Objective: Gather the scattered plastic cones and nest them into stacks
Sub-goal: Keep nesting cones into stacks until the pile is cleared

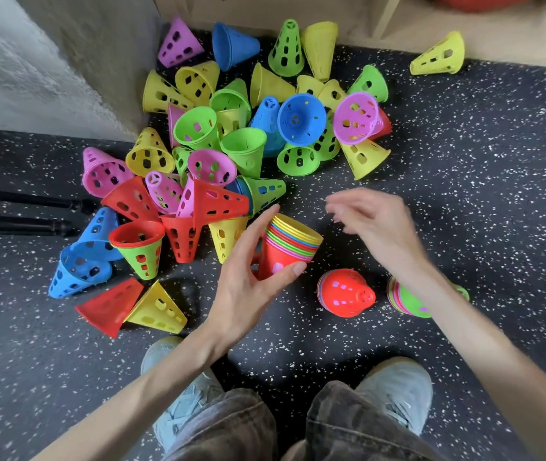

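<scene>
Speckled floor (pixel 464 154) is strewn with loose cones (pixel 231 128). A nested stack (pixel 289 246) is gripped by the left hand (pixel 248 281); the right hand (pixel 374 217), blurred, seems released. If tilted, the stack could be spilled.

Dark speckled floor (pixel 464 194) throughout. Grey wall (pixel 32 61) at ten o'clock, two black poles (pixel 25 211) at nine, pale shoes (pixel 394 390) and dark trousers (pixel 231 424) at six.

Red, yellow, green, blue, pink cones (pixel 218 144), white-speckled black floor (pixel 464 201)
</scene>
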